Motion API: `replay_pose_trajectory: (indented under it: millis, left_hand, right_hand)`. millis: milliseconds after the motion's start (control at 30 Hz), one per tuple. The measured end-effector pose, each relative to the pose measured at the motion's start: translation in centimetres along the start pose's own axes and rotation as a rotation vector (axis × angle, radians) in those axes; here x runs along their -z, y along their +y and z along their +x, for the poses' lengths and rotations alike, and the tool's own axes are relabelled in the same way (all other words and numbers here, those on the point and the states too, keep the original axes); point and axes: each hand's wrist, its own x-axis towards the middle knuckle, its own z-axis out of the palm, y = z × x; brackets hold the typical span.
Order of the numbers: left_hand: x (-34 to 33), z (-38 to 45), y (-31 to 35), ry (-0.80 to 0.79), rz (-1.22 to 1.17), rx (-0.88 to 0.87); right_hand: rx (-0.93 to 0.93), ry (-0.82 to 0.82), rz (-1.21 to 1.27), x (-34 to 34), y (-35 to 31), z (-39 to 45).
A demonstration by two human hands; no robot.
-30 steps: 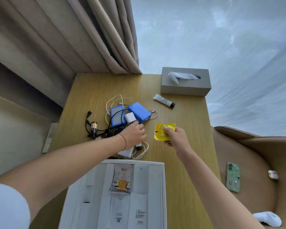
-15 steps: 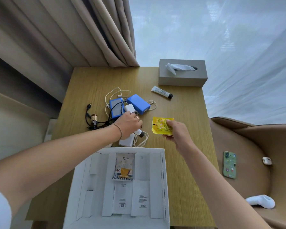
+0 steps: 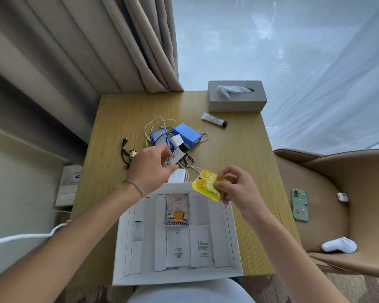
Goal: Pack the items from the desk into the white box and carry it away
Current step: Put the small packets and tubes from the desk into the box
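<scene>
- Both hands have come back from the clutter toward the white box [image 3: 235, 241] within the last second: the left hand [image 3: 150, 169] has lifted a small white tube [image 3: 175, 157] out of the cable tangle, and the right hand [image 3: 236, 189] has carried the yellow sachet [image 3: 206, 185] from over the bare desk [image 3: 245, 154] to the box's far right corner.
- That puts two more items a short drop from being packed (a printed sachet [image 3: 176, 212] already lies inside).
- Left grip: fingers curled round the tube's lower half, its dark cap pointing up and away, clear of the desk.
- Right grip: thumb and fingertips pinch the yellow sachet by one edge, tilted, hanging over the box rim.
- Still out on the desk: two blue blocks [image 3: 187, 134], the white adapter [image 3: 176, 140], cables, a second tube [image 3: 213, 120] near the tissue box [image 3: 236, 99].
</scene>
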Motion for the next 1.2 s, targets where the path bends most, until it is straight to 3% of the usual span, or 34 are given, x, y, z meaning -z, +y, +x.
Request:
replay_pose_trajectory:
  millis: [200,400,700,967,1200]
  left_hand:
    - [-0.2,-4.2,0.1,-0.001,-0.217,0.080]
    - [-0.6,-7.4,-1.0,-0.114,-0.266,0.107]
    - [-2.9,-10.9,-1.8,-0.350,-0.243,0.137]
    - [-4.7,-13.0,-2.8,-0.512,-0.175,0.173]
    - [-6.8,-13.3,-2.7,-0.647,-0.262,0.370]
  right_hand:
    - [-0.091,0.024,-0.221,-3.1,2.2,-2.6]
    - [-0.130,0.098,-0.581,-5.4,5.9,-1.7]
    - [-0.228,0.061,-0.722,-6.8,8.3,0.0]
    - [-0.238,-0.122,-1.172,-7.6,7.6,0.7]
    - [-0.163,-0.139,-1.189,-7.4,7.3,0.6]
